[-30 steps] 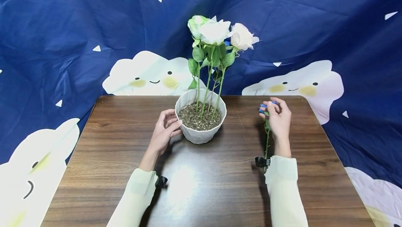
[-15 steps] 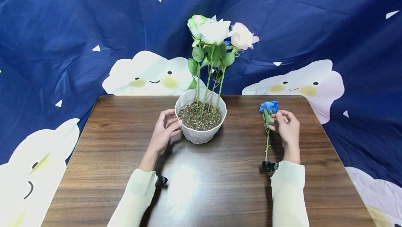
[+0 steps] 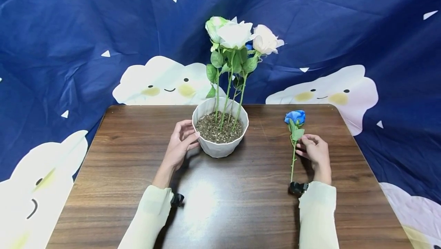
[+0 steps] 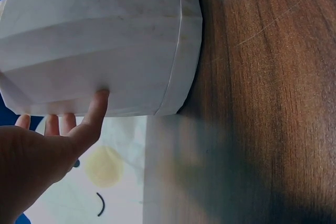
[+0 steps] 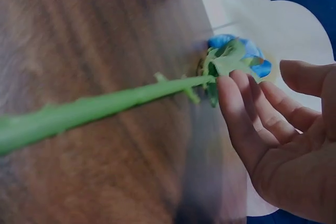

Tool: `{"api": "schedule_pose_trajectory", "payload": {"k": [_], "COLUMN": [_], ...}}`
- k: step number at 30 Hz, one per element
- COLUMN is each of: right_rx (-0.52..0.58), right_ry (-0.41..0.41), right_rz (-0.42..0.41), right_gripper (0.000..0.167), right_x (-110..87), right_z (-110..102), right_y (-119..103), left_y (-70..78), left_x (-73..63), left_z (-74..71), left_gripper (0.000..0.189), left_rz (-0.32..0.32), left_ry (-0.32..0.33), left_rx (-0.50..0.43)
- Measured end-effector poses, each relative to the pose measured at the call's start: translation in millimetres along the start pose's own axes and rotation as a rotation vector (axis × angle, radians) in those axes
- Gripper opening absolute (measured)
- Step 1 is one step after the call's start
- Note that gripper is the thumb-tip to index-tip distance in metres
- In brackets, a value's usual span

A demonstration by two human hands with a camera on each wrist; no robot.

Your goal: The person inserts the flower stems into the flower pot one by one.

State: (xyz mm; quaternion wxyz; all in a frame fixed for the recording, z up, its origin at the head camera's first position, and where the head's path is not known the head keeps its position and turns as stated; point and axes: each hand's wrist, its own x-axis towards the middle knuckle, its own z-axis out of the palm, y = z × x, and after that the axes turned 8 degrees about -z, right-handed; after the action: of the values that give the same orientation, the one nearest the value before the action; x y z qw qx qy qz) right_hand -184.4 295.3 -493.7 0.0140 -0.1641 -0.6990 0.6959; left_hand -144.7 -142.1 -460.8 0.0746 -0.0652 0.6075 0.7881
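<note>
In the head view a white faceted pot (image 3: 218, 148) stands on the table, with dark soil (image 3: 220, 132) inside. My left hand (image 3: 180, 142) rests against its left side, thumb and fingertips spread at the wall, as the left wrist view (image 4: 58, 145) also shows. A blue rose (image 3: 294, 117) lies on the table at the right, its green stem (image 3: 293, 161) pointing toward me. Beside the stem, just below the leaves, is my right hand (image 3: 315, 151). Its fingers bend loosely, fingertips right at the stem, with the thumb apart in the right wrist view (image 5: 283, 135).
Out of the soil rise upright white roses (image 3: 236, 34), with a bit of blue bloom behind them. Under everything is a brown wooden table (image 3: 241, 203). A dark blue cloth (image 3: 103, 19) with smiling clouds hangs behind its far edge.
My right hand has drawn back from the blue bloom, uncovering it, and slid toward me along the stem. The left hand and the pot have stayed still.
</note>
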Motion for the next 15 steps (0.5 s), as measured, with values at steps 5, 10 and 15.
{"api": "schedule_pose_trajectory", "payload": {"k": [5, 10, 15], "right_rx": [-0.103, -0.228, -0.315], "right_ry": [-0.055, -0.079, -0.086], "right_rz": [0.041, 0.035, 0.024], "right_gripper": [0.031, 0.055, 0.064], "right_x": [-0.3, 0.1, 2.7], "right_z": [-1, 3, 8], "right_y": [8, 13, 13], "left_y": [-0.3, -0.7, -0.4], "left_x": [-0.5, -0.1, 0.8], "left_z": [-0.1, -0.1, 0.2], "left_gripper": [0.053, 0.053, 0.053], "left_rz": [-0.002, -0.002, 0.004], "left_ry": [0.004, -0.002, -0.002], "left_rx": [-0.006, -0.002, -0.002]}}
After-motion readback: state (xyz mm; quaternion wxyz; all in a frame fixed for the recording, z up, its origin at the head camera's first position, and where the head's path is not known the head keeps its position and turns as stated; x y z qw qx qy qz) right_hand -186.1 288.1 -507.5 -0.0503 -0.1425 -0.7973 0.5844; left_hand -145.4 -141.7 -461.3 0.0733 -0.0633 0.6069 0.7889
